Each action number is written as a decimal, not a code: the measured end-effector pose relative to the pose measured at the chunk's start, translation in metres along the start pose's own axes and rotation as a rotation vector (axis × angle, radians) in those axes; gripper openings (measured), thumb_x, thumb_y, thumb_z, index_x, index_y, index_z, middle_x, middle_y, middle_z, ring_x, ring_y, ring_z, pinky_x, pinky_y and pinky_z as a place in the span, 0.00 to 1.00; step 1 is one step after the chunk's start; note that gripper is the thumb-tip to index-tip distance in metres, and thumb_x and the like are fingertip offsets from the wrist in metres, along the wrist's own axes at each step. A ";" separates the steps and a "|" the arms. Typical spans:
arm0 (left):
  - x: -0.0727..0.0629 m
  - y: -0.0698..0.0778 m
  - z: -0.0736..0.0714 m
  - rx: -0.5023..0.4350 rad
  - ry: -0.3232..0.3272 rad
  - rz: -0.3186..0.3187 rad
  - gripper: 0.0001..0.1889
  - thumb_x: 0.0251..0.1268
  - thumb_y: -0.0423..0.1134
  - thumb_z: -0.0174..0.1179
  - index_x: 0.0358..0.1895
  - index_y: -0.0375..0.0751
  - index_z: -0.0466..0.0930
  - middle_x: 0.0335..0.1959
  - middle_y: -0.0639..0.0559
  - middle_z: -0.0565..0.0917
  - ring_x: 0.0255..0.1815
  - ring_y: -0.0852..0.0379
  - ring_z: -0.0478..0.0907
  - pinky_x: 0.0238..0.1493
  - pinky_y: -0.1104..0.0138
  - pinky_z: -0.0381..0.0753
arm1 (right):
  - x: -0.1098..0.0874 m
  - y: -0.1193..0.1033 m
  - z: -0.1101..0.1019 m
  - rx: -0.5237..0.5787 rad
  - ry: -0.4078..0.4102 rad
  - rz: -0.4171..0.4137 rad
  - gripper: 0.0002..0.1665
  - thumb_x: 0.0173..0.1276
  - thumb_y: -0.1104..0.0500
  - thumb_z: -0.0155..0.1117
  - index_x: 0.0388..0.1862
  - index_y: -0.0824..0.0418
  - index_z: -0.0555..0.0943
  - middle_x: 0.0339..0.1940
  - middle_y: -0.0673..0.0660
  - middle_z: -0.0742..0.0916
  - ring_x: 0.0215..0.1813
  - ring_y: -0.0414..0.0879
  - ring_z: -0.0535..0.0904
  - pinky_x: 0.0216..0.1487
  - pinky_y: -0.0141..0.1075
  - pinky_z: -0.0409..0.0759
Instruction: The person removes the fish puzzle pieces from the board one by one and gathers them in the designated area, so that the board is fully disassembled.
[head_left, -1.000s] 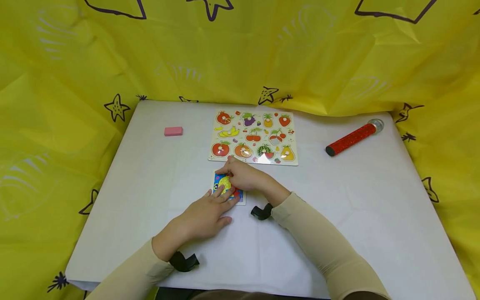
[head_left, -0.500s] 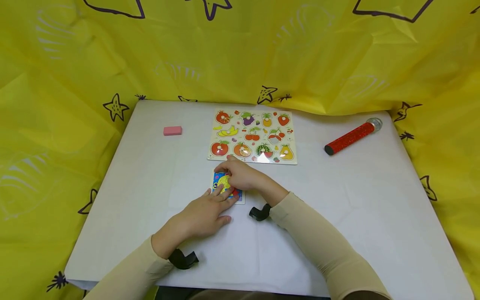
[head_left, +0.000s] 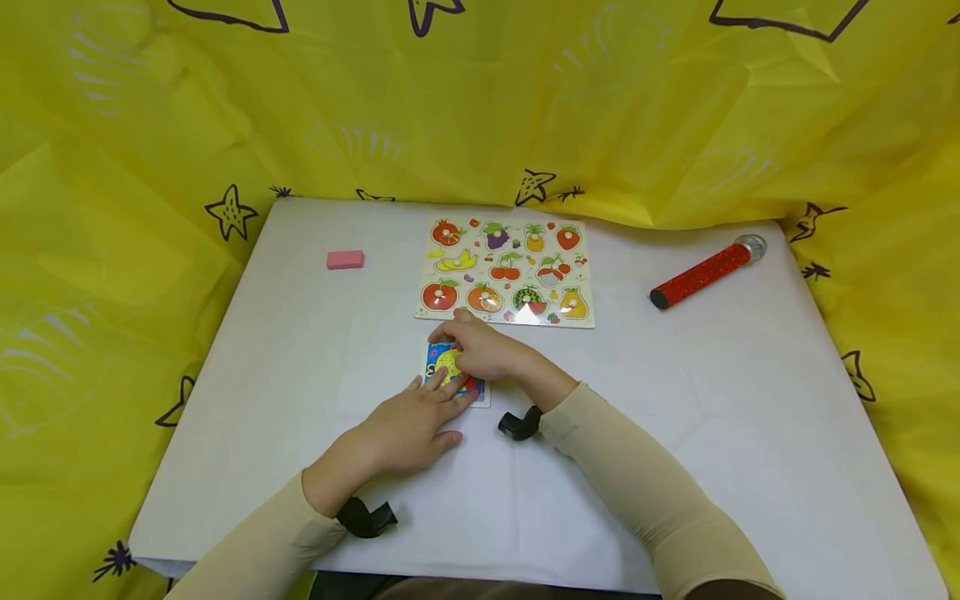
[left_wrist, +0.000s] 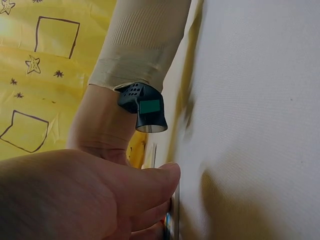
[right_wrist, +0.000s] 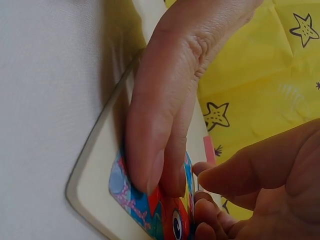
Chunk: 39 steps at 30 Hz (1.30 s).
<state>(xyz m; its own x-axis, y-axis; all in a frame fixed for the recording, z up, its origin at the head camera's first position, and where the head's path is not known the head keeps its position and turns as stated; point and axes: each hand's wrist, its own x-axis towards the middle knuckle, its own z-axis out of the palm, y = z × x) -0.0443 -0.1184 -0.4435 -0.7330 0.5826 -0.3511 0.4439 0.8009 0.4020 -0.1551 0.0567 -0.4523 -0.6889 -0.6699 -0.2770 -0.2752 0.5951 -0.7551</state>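
Observation:
A small jigsaw puzzle with a cream border lies flat, its picture blue, yellow and red. My left hand comes in from the near left, its straight fingers resting across the puzzle's lower part. At the upper right of the puzzle, my right hand has its fingers curled, the index finger at the far edge and the thumb over the picture. The right wrist view shows the left fingers flat on the picture beside a red figure with an eye, and the right thumb close above curled fingers. The right palm hides part of the puzzle.
Just beyond the puzzle lies a fruit peg board. A pink block is at the back left, and a red glittery microphone at the back right. Yellow cloth hangs around the white table. Black wrist cameras sit on both wrists.
The right index finger has drawn in slightly at the puzzle's far edge. Otherwise both hands and the puzzle stay in place; the whole view shifts a little.

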 end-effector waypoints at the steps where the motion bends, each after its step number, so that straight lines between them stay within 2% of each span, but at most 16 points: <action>1: 0.000 0.000 0.000 0.000 0.000 0.000 0.34 0.81 0.55 0.60 0.84 0.51 0.65 0.89 0.51 0.59 0.91 0.41 0.51 0.86 0.37 0.56 | 0.000 0.000 0.000 0.007 -0.005 -0.001 0.32 0.66 0.73 0.55 0.68 0.61 0.83 0.62 0.61 0.80 0.62 0.52 0.76 0.68 0.44 0.77; 4: 0.000 0.000 0.001 0.000 0.006 0.000 0.34 0.81 0.55 0.60 0.84 0.51 0.65 0.89 0.51 0.59 0.91 0.41 0.51 0.86 0.37 0.56 | 0.000 0.000 0.000 0.029 -0.015 0.002 0.31 0.66 0.74 0.55 0.66 0.61 0.84 0.63 0.62 0.79 0.69 0.55 0.75 0.73 0.48 0.75; 8: 0.000 -0.001 0.001 0.003 0.009 0.001 0.35 0.81 0.55 0.60 0.84 0.51 0.65 0.89 0.52 0.59 0.91 0.41 0.51 0.86 0.37 0.56 | -0.001 -0.001 0.000 0.033 0.003 0.020 0.32 0.66 0.74 0.55 0.69 0.62 0.82 0.65 0.62 0.79 0.69 0.54 0.76 0.74 0.47 0.75; 10: 0.001 -0.001 0.001 0.005 0.008 0.004 0.35 0.81 0.55 0.60 0.84 0.51 0.65 0.89 0.51 0.59 0.91 0.41 0.51 0.86 0.37 0.56 | -0.002 -0.001 0.001 0.027 0.018 0.029 0.33 0.67 0.74 0.54 0.71 0.63 0.80 0.66 0.62 0.78 0.65 0.54 0.77 0.71 0.46 0.77; 11: 0.001 -0.001 0.001 0.008 0.007 0.005 0.35 0.81 0.55 0.60 0.84 0.50 0.65 0.89 0.51 0.59 0.91 0.41 0.51 0.86 0.37 0.56 | -0.002 -0.001 0.001 0.020 0.027 0.033 0.33 0.67 0.74 0.54 0.72 0.62 0.80 0.68 0.62 0.78 0.69 0.54 0.77 0.73 0.47 0.76; 14: 0.001 -0.001 0.001 0.018 0.011 0.009 0.34 0.81 0.55 0.60 0.84 0.50 0.66 0.88 0.51 0.60 0.91 0.41 0.51 0.86 0.37 0.57 | -0.003 -0.001 0.001 0.011 0.033 0.030 0.32 0.70 0.74 0.53 0.72 0.61 0.82 0.68 0.63 0.78 0.70 0.56 0.77 0.73 0.48 0.77; 16: 0.001 -0.001 0.002 0.025 0.019 0.008 0.34 0.81 0.54 0.60 0.84 0.50 0.66 0.88 0.50 0.60 0.91 0.41 0.52 0.86 0.37 0.57 | -0.003 -0.001 0.000 -0.001 0.033 0.026 0.32 0.72 0.73 0.53 0.72 0.60 0.83 0.66 0.61 0.79 0.68 0.54 0.78 0.71 0.46 0.78; 18: 0.001 -0.001 0.003 0.032 0.035 0.011 0.33 0.81 0.52 0.60 0.83 0.49 0.67 0.88 0.49 0.61 0.90 0.40 0.54 0.85 0.37 0.59 | -0.003 -0.003 -0.001 -0.004 0.026 0.022 0.31 0.73 0.73 0.53 0.71 0.60 0.83 0.63 0.61 0.79 0.61 0.52 0.79 0.65 0.44 0.79; 21: 0.001 -0.001 0.004 0.036 0.064 0.024 0.31 0.82 0.49 0.60 0.82 0.48 0.69 0.87 0.48 0.63 0.89 0.39 0.57 0.84 0.36 0.61 | -0.003 -0.004 -0.003 -0.016 0.020 0.027 0.30 0.73 0.72 0.54 0.71 0.59 0.84 0.62 0.60 0.80 0.59 0.50 0.79 0.64 0.42 0.80; 26: 0.000 0.000 0.004 0.029 0.100 0.039 0.29 0.81 0.44 0.61 0.81 0.47 0.72 0.85 0.47 0.67 0.87 0.37 0.60 0.82 0.35 0.64 | -0.001 -0.005 -0.003 -0.013 0.013 0.036 0.31 0.72 0.73 0.54 0.70 0.59 0.84 0.63 0.60 0.80 0.60 0.50 0.80 0.66 0.43 0.80; 33: 0.001 -0.002 0.007 0.037 0.095 0.022 0.31 0.80 0.46 0.62 0.82 0.50 0.70 0.86 0.50 0.65 0.88 0.40 0.59 0.83 0.36 0.63 | 0.000 -0.002 -0.002 -0.006 0.019 0.018 0.30 0.72 0.74 0.53 0.70 0.61 0.83 0.63 0.60 0.80 0.60 0.50 0.79 0.68 0.43 0.79; 39: 0.001 -0.001 0.006 0.024 0.087 0.021 0.31 0.80 0.47 0.63 0.82 0.50 0.70 0.87 0.50 0.64 0.89 0.39 0.58 0.83 0.35 0.63 | -0.001 -0.001 0.000 -0.022 0.013 -0.004 0.33 0.67 0.75 0.53 0.70 0.63 0.82 0.64 0.62 0.80 0.62 0.52 0.79 0.70 0.45 0.79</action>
<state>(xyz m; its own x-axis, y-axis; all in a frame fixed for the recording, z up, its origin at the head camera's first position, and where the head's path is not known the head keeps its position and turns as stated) -0.0422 -0.1178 -0.4492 -0.7651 0.5859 -0.2673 0.4710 0.7922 0.3881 -0.1544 0.0563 -0.4511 -0.6965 -0.6663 -0.2664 -0.2920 0.6023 -0.7430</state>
